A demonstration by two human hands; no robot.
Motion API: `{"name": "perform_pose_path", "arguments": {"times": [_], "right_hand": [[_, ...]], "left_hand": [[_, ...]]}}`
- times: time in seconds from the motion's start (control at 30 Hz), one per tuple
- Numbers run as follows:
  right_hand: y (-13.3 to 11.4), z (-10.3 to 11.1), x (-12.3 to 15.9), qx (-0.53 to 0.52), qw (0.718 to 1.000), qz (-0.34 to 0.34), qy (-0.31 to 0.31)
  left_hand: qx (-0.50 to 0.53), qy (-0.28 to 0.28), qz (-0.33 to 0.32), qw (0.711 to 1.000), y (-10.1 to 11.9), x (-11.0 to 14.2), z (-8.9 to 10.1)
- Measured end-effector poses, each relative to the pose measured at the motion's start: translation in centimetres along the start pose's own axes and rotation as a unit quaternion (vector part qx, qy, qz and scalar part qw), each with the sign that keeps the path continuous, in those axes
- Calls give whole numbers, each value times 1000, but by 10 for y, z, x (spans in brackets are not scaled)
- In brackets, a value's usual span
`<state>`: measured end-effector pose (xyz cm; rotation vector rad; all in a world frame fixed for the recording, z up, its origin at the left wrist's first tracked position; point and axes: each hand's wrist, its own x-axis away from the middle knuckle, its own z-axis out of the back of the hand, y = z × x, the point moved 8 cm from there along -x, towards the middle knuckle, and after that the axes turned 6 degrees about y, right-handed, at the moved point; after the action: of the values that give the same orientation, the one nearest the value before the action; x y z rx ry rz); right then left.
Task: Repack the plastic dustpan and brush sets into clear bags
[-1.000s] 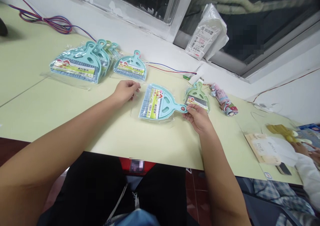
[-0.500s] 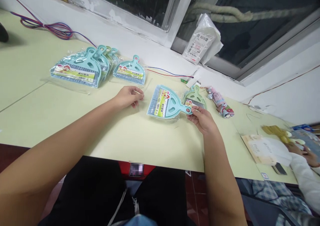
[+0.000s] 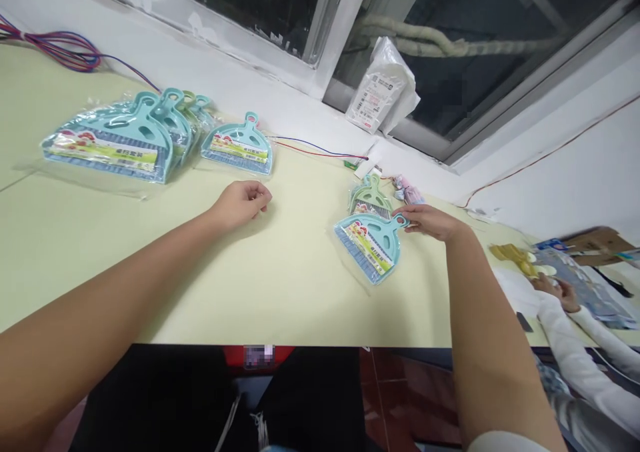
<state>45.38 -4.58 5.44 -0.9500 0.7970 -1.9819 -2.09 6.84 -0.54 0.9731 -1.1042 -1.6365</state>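
My right hand [image 3: 431,221] pinches the handle end of a light-blue dustpan-and-brush set [image 3: 373,244] in a clear bag. Its brush side points down and to the left, and a yellow-green label crosses the bristles. Just behind it a green set [image 3: 373,197] leans near the wall, partly covered. My left hand [image 3: 241,202] rests over the table with curled fingers and nothing visible in them. Beyond that hand lies a single bagged blue set [image 3: 239,147]. Farther left, several more bagged sets [image 3: 113,142] overlap in a row.
Coiled red and blue wire [image 3: 63,49] lies at the back left. A white plastic package [image 3: 383,92] stands on the window sill. Near the wall is a pink patterned bundle [image 3: 409,191]. At the right, another person's hands [image 3: 557,291] handle a yellow item [image 3: 515,257].
My right hand has moved right with the blue dustpan set, turning it brush-side down in front of the green one. My left hand's fingers have curled closer together. The view has shifted right.
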Motion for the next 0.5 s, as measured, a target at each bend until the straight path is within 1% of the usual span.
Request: {"name": "perform_pose_path", "arguments": {"times": [0.07, 0.13, 0.27, 0.33, 0.4, 0.47, 0.5], "right_hand": [[-10, 8, -17, 38, 999, -7, 30], [-20, 10, -33, 96, 994, -1, 50], [-38, 10, -62, 234, 969, 29, 79], [-50, 11, -76, 293, 948, 68, 105], [-62, 11, -89, 335, 923, 119, 145], [-72, 11, -100, 351, 906, 151, 182], [-75, 10, -105, 352, 901, 161, 194]], "left_hand": [[-10, -2, 1, 1000, 0, -1, 0], [-14, -9, 4, 1000, 0, -1, 0], [-15, -18, 9, 1000, 1, -3, -3], [-18, -19, 6, 1000, 0, -4, -5], [-21, -19, 2, 1000, -1, -5, -6], [-23, -21, 2, 1000, -3, -5, -7], [-23, -22, 3, 999, -4, -6, -7]]}}
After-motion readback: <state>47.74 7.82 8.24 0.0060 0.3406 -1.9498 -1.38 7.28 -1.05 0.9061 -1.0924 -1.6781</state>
